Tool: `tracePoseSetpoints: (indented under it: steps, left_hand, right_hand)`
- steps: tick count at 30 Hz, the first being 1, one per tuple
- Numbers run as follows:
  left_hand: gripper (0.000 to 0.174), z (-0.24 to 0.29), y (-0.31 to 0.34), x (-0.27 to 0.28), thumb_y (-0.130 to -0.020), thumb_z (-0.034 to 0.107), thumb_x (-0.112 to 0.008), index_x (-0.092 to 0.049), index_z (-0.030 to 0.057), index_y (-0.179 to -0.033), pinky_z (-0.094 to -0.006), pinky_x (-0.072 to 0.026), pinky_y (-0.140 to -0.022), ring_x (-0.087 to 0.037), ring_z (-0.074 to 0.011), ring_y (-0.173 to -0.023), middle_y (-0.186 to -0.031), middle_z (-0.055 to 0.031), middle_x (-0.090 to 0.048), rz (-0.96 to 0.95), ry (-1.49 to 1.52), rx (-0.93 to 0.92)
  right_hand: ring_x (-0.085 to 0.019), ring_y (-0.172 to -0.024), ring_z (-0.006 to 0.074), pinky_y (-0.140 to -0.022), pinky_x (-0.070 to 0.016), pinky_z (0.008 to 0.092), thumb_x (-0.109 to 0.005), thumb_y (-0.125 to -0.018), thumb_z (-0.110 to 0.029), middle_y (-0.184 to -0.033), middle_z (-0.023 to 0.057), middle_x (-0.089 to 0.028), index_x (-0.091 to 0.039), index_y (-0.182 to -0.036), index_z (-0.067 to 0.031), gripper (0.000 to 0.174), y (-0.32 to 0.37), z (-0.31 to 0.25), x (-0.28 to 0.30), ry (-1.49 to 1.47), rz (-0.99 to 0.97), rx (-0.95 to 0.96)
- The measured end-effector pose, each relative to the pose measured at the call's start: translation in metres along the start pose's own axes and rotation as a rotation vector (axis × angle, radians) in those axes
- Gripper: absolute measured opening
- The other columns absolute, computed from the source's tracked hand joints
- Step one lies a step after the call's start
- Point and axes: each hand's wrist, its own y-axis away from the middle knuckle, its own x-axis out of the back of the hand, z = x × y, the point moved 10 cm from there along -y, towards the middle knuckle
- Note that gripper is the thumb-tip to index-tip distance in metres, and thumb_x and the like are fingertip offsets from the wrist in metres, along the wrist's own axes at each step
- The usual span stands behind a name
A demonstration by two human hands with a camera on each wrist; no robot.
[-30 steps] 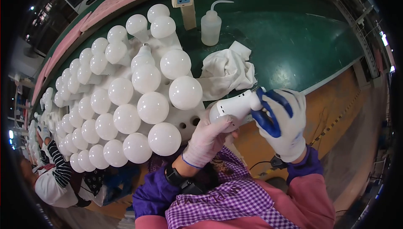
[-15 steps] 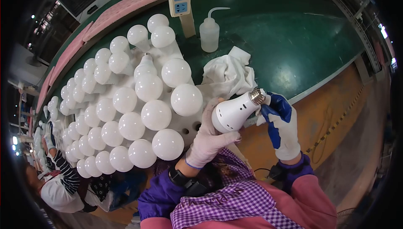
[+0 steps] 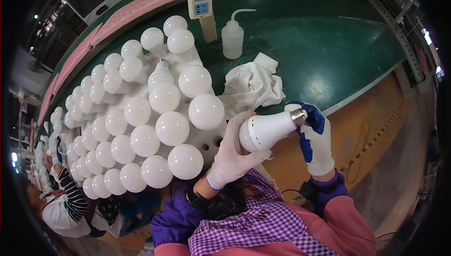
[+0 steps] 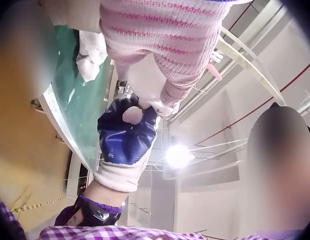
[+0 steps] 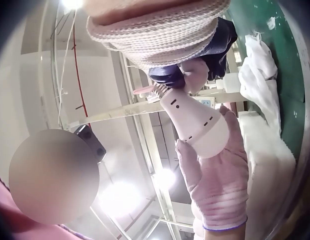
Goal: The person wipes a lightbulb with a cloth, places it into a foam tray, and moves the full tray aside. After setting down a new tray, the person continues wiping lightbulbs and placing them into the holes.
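Observation:
A white LED light bulb [image 3: 270,131] lies tilted between the two hands, its metal screw base [image 3: 298,117] toward the right. My left hand [image 3: 231,158], in a pale pink knit glove, holds it round the globe, thumb along the near side. My right hand [image 3: 318,141], in a white glove with blue-coated palm and fingers, grips it at the neck and screw base. In the right wrist view, small dark slots show along the bulb's housing [image 5: 195,117], and uncovered fingertips [image 5: 196,72] of the right hand curl by the base.
Rows of white bulbs [image 3: 172,128] stand in a white holed tray [image 3: 199,138] on the left. Behind the hands lie a crumpled white cloth [image 3: 253,83] and a squeeze bottle [image 3: 232,40] on the green tabletop [image 3: 329,54]. A socket post [image 3: 201,2] rises at the back. Another person [image 3: 63,204] works at far left.
The bulb has turned in the left hand, so its screw base now points further right. My right hand has shifted its fingers, loosening from the base and closing round it again.

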Motion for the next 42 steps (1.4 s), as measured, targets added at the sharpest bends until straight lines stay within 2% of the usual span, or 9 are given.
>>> tracePoseSetpoints:
  steps: [8,13,16,22,26,28,34,37,42]
  left_hand:
    - [0.082,0.004,0.003,0.018,-0.069,0.007,-0.078,-0.028,0.0022,-0.133,-0.0347,-0.0452,-0.094,-0.047,-0.0229,-0.115,-0.126,-0.014,-0.04,0.149,-0.378,-0.177]
    - [0.081,0.007,0.004,0.019,-0.068,0.007,-0.077,-0.029,0.0028,-0.133,-0.0348,-0.0428,-0.097,-0.046,-0.0225,-0.116,-0.125,-0.0134,-0.041,0.231,-0.629,-0.232]
    - [0.083,0.009,0.004,0.018,-0.069,0.006,-0.077,-0.026,0.0008,-0.134,-0.0341,-0.0446,-0.094,-0.048,-0.0212,-0.114,-0.125,-0.0137,-0.042,0.228,-0.709,-0.243]
    - [0.066,-0.031,0.0,0.016,-0.087,0.031,-0.062,-0.032,-0.0049,-0.133,-0.0351,-0.0526,-0.085,-0.059,-0.0261,-0.099,-0.114,-0.0215,-0.052,0.031,0.396,0.169]
    - [0.064,-0.044,0.005,0.011,-0.092,0.046,-0.05,-0.035,-0.002,-0.132,-0.0346,-0.0575,-0.075,-0.062,-0.0341,-0.087,-0.111,-0.0272,-0.052,-0.015,0.809,0.28]
    - [0.064,-0.041,0.004,0.006,-0.09,0.047,-0.052,-0.036,0.0013,-0.133,-0.0339,-0.0583,-0.073,-0.061,-0.0352,-0.086,-0.109,-0.0289,-0.051,-0.048,1.005,0.286]
    - [0.061,-0.036,-0.002,-0.011,-0.093,0.047,-0.048,-0.037,-0.0004,-0.131,-0.0351,-0.058,-0.074,-0.062,-0.0359,-0.087,-0.106,-0.0287,-0.053,-0.188,1.292,0.297]
    - [0.061,-0.034,-0.002,-0.012,-0.093,0.047,-0.047,-0.038,-0.0008,-0.13,-0.0343,-0.0586,-0.072,-0.062,-0.0356,-0.086,-0.106,-0.029,-0.052,-0.159,1.31,0.304]
    - [0.064,-0.042,-0.001,-0.003,-0.09,0.049,-0.051,-0.036,0.002,-0.132,-0.031,-0.0596,-0.064,-0.058,-0.0323,-0.08,-0.106,-0.029,-0.047,-0.054,1.234,0.329]
  right_hand:
    - [-0.058,-0.075,0.0116,-0.067,-0.0476,0.0241,-0.062,-0.077,0.007,-0.096,0.0086,-0.062,-0.059,-0.105,0.0039,0.028,0.013,-0.022,0.011,0.294,0.152,0.107]
    - [-0.059,-0.087,0.0256,-0.076,-0.0474,0.0321,-0.073,-0.067,0.0,-0.097,0.0121,-0.06,-0.062,-0.105,-0.0028,0.04,0.036,-0.067,-0.035,1.131,0.097,0.798]
    - [-0.059,-0.083,0.0234,-0.075,-0.0468,0.0305,-0.075,-0.066,-0.002,-0.093,0.0107,-0.06,-0.063,-0.103,-0.0025,0.039,0.015,-0.077,-0.031,1.044,0.187,0.745]
    - [-0.059,-0.088,0.0238,-0.078,-0.0459,0.034,-0.072,-0.073,-0.013,-0.092,0.0106,-0.06,-0.063,-0.102,-0.0042,0.032,-0.11,-0.03,0.032,0.965,0.246,0.592]
    - [-0.053,-0.106,0.0299,-0.092,-0.0392,0.0429,-0.067,-0.076,-0.032,-0.107,0.0121,-0.06,-0.063,-0.108,-0.0107,0.038,-0.152,0.006,0.035,1.543,0.202,0.553]
    - [-0.045,-0.116,0.0342,-0.097,-0.0336,0.0472,-0.066,-0.075,-0.036,-0.12,0.0135,-0.055,-0.061,-0.115,-0.0136,0.046,-0.117,-0.017,-0.01,1.667,0.242,0.912]
    - [-0.042,-0.119,0.0333,-0.098,-0.0331,0.0464,-0.069,-0.069,-0.04,-0.123,0.0134,-0.052,-0.055,-0.12,-0.0122,0.06,-0.078,0.053,-0.096,1.637,-0.4,0.857]
    - [-0.047,-0.112,0.0296,-0.094,-0.0366,0.0442,-0.07,-0.068,-0.025,-0.116,0.013,-0.055,-0.058,-0.113,-0.0086,0.05,-0.08,0.064,-0.076,1.534,-0.345,0.626]
    - [-0.061,-0.091,0.0133,-0.077,-0.0493,0.024,-0.06,-0.073,-0.003,-0.107,0.0068,-0.061,-0.057,-0.113,0.0023,0.041,-0.065,0.013,-0.003,0.316,-0.145,-0.039]
